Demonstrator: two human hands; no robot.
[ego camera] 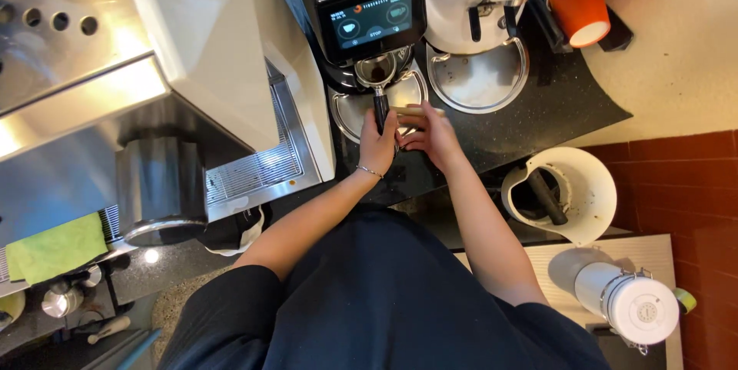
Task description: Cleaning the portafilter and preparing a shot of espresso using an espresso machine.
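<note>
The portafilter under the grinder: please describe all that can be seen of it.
The portafilter has a round metal basket that looks like steel and a dark, straight handle. The basket sits on the fork below the black grinder with the lit touch screen, and dark ground coffee is visible inside it. The handle points toward the person. The left hand grips the handle's near end. The right hand is beside it, holding a pale, wood-coloured stick-like tool whose kind is not clear.
</note>
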